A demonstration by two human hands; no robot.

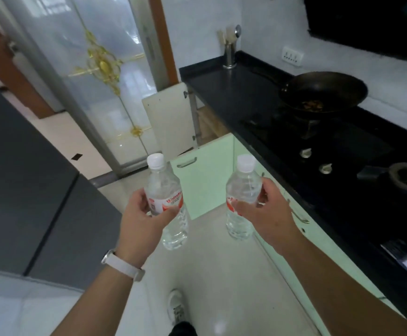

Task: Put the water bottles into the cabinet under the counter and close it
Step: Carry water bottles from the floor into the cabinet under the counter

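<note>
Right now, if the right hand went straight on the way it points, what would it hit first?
Probably the open green door; the right hand and its bottle aim at it, though depth is unclear.

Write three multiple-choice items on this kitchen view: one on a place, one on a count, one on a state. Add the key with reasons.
1. Where does the wok sit?
A. on the stove
B. on the floor
C. inside a cabinet

2. How many bottles do the left hand and the right hand hold together?
A. one
B. two
C. three

3. What state is the green cabinet door under the counter in?
A. shut flush
B. taken off
C. swung open

Key:
1 A, because the wok rests on the far burner of the black hob.
2 B, because the left bottle and the right bottle each sit in one hand's grip.
3 C, because the door juts out over the floor, away from the cabinet front.
</note>
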